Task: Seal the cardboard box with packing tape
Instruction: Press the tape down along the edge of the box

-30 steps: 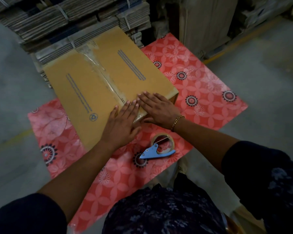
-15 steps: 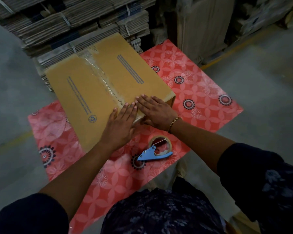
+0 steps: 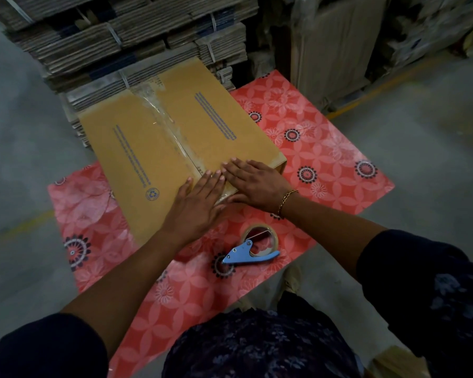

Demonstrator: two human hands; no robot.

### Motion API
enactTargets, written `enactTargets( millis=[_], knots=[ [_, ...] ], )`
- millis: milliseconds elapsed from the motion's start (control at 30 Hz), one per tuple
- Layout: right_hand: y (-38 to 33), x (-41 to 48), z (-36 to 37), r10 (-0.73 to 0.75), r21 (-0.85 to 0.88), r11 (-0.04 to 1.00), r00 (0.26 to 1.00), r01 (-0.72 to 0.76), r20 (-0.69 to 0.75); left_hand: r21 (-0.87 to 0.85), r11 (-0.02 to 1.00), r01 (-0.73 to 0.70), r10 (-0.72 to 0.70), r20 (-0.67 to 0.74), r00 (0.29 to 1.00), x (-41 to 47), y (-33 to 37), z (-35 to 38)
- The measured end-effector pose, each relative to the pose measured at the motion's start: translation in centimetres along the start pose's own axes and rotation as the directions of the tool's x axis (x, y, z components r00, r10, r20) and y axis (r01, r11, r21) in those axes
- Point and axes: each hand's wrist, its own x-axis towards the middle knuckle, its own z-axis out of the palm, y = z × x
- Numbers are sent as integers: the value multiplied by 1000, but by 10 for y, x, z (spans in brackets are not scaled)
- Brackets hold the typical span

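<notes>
Two hands — left hand [image 3: 195, 207], right hand [image 3: 257, 181] — fingers flat on one taped box [image 3: 148, 148]; one tape dispenser [image 3: 253, 248] nearby

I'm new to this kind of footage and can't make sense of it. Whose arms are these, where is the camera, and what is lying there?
The camera sits on a person's head, looking down at their own arms. No machine is involved. The left hand and right hand press flat on the near end of a cardboard box, over the clear tape along its centre seam. Neither hand holds anything. The tape dispenser, with a blue handle, lies on the red patterned mat near the person.
</notes>
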Motion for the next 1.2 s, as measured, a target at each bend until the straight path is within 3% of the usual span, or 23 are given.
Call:
enactTargets(
  millis=[233, 467, 667, 867, 1067, 1200],
  knots=[
    [3, -1, -2, -18, -8, 1000, 999, 18, 42, -25, 1000, -16, 17, 58, 998, 0, -3, -2],
    [4, -3, -2, -28, -14, 999, 996, 30, 83, -7, 996, 92, -92, -43, 995, 7, 14, -2],
    [3, -4, -7, -32, 13, 999, 993, 31, 118, 49, 999, 0, -1, 29, 1000, 0, 5, -1],
    [-16, -3, 1, 114, 40, 993, 991, -111, -75, 53, 998, -25, 24, 22, 999, -6, 3, -2],
    [-10, 2, 4, 31, -37, 999, 994, -35, -104, 44, 999, 25, -22, -59, 998, 0, 8, 2],
    [-9, 2, 3, 30, -42, 998, 993, -35, -111, 70, 997, 19, -17, -28, 999, 0, 10, -2]
  ],
)
